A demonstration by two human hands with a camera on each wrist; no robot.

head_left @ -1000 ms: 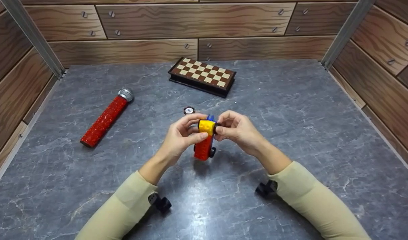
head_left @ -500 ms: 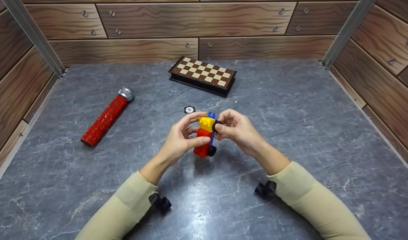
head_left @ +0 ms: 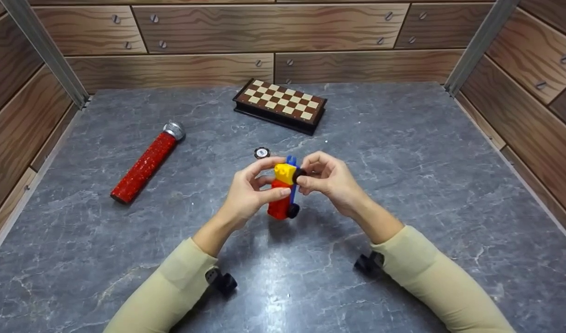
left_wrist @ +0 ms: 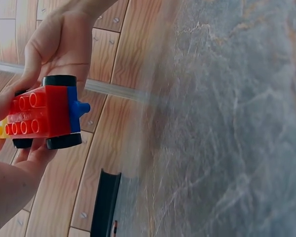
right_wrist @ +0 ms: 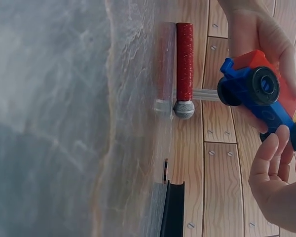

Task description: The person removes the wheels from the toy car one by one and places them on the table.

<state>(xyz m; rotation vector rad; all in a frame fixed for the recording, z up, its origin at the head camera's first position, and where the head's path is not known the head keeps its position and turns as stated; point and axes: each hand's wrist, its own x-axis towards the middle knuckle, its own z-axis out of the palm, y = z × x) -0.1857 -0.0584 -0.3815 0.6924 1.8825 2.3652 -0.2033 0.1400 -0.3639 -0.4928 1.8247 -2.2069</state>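
A toy car built of bricks (head_left: 278, 203) is held up between both hands, above the grey table (head_left: 403, 152). Its body is red with a yellow front part (head_left: 284, 173), a blue base (right_wrist: 257, 91) and black wheels (right_wrist: 264, 86). My left hand (head_left: 248, 192) grips the car from the side, thumb across the red bricks and fingers behind. With thumb and fingers, my right hand (head_left: 331, 182) pinches the black wheel beside the yellow part. In the left wrist view the red studs and a blue hitch (left_wrist: 80, 108) show; the right wrist view shows the blue underside.
A red glittery microphone (head_left: 146, 166) with a silver head lies at the left. Behind the hands lies a poker chip (head_left: 262, 152). Farther back is a folded chessboard box (head_left: 283, 106). Wood-patterned walls (head_left: 273, 27) enclose the table at the back and sides.
The toy car has tilted, and more of its blue base shows. My left thumb has moved from the yellow part down onto the red body. My right hand still pinches the wheel.
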